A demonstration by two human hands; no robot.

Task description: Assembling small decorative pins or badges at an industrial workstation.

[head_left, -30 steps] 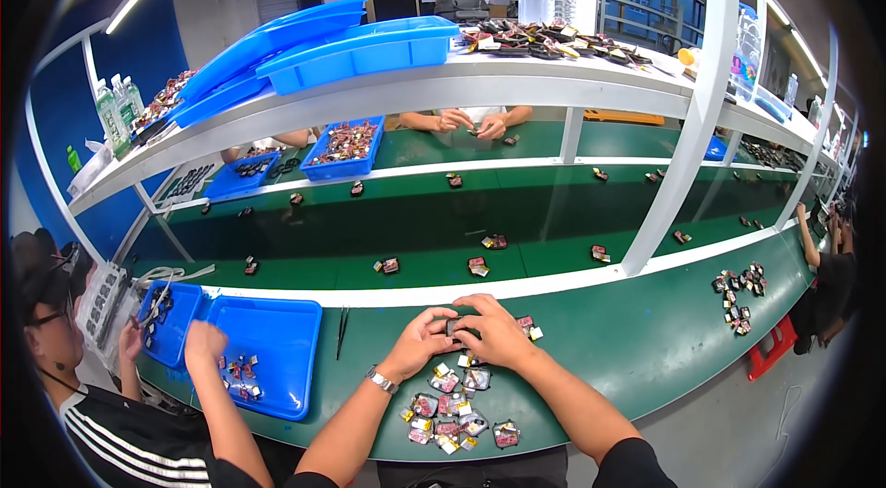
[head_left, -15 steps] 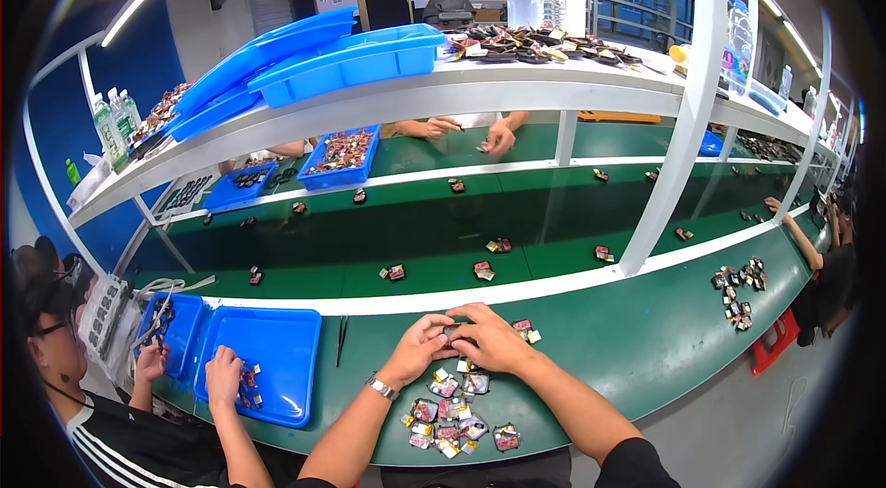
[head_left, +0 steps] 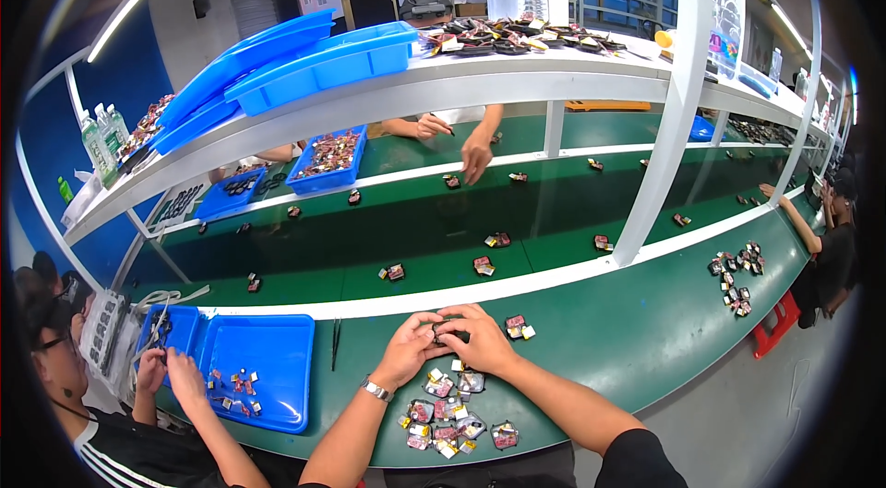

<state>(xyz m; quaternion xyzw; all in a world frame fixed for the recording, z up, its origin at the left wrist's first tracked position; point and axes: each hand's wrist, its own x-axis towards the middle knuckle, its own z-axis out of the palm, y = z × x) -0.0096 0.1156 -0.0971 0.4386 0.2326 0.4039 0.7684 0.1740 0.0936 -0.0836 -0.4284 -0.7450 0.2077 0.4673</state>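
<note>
My left hand (head_left: 412, 346), with a metal-banded watch on its wrist, and my right hand (head_left: 476, 340) meet above the green table (head_left: 591, 359). Between their fingers they grip a small black electronic unit (head_left: 450, 334), mostly covered by fingertips. Just below my hands lies a loose pile of electronic units (head_left: 448, 410), with red boards, silvery pouches and yellow-and-white tabs. One or two similar units (head_left: 520, 327) rest beyond my right hand. To the left of my left hand lies a pair of dark tweezers (head_left: 336, 344).
At left, a co-worker's hands (head_left: 175, 373) work over a blue tray (head_left: 308, 368) of small parts. Beyond a white rail (head_left: 369, 306), units sit spaced along a green belt (head_left: 434, 244). A white post (head_left: 666, 119) and overhead shelf (head_left: 388, 87) stand ahead. More units (head_left: 736, 276) lie at right.
My hands stay together on the unit, with small finger shifts. The left co-worker's hand has drawn back from the tray toward the other hand. Across the belt, another person's hand reaches onto it.
</note>
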